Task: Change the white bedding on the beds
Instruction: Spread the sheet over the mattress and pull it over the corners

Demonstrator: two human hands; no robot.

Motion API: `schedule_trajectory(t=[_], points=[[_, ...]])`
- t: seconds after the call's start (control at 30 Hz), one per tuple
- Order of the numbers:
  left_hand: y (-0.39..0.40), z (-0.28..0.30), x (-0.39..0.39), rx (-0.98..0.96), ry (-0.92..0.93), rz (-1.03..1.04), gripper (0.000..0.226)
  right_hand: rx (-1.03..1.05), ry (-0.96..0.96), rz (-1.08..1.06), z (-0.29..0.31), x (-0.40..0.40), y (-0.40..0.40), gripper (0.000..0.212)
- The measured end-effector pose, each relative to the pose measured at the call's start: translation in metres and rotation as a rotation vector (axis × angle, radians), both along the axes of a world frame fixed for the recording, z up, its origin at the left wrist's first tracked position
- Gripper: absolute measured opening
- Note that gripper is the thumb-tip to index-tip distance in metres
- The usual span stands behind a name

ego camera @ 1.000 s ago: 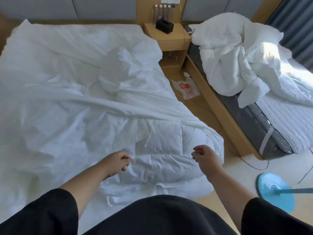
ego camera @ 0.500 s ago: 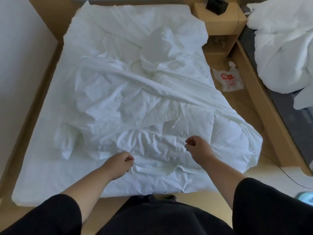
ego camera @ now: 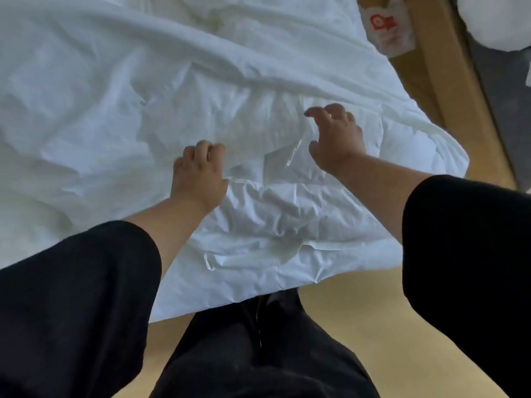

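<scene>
The white bedding point(ego camera: 201, 90) lies rumpled across the bed, filling the frame from nine o'clock through twelve to three, with its near edge hanging over the foot of the bed at about six o'clock. It looks like a loose cover sheet over a puffier quilted duvet point(ego camera: 402, 145), whose rounded corner bulges out at three o'clock. As a judgement, all of it is soft, light and limp: it will fold and drag rather than lift as one piece, and the thin cover will slip over the filling, so a pinch of only the top layer would pull the cover alone. The best holds seem to be the hemmed near edge and the corners, gathered in a full fist through both layers.

The left hand point(ego camera: 199, 173) rests on the fabric just left of centre, fingers curled under; whether they pinch cloth I cannot tell. The right hand point(ego camera: 334, 136), at about two o'clock from it and well apart, hovers with fingers spread and hooked, not visibly holding anything.

Further out, a wooden bed frame point(ego camera: 448, 90) runs along two o'clock, a white plastic bag with red print point(ego camera: 388, 27) lies on the floor at one o'clock, and more white bedding shows in the corner beyond.
</scene>
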State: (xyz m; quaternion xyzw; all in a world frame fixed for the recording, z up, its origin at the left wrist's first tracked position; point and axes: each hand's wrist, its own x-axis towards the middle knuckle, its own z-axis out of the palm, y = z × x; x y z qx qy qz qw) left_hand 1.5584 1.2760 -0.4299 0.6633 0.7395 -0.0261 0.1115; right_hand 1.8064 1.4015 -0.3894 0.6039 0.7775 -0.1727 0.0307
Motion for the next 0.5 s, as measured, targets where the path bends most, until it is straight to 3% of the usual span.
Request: schedule_trajectory(t=[0.17, 0.23, 0.3, 0.4, 0.5], points=[[0.046, -0.05, -0.018, -0.068, 0.272, -0.119, 0.056, -0.045, -0.299, 0.113, -0.047, -0.016, 0.03, 0.077], [0.044, -0.061, -0.035, -0.044, 0.231, -0.137, 0.042, -0.049, -0.324, 0.136, -0.057, -0.011, 0.03, 0.062], [0.037, -0.06, -0.049, 0.041, 0.02, -0.089, 0.029, 0.006, -0.268, 0.106, -0.057, -0.007, 0.03, 0.032], [0.023, -0.03, -0.053, 0.105, -0.496, 0.243, 0.023, 0.048, -0.172, 0.139, -0.046, -0.008, 0.027, 0.028], [-0.004, 0.013, -0.048, 0.158, -0.64, 0.37, 0.008, -0.028, 0.077, 0.004, -0.011, -0.018, 0.013, 0.026]])
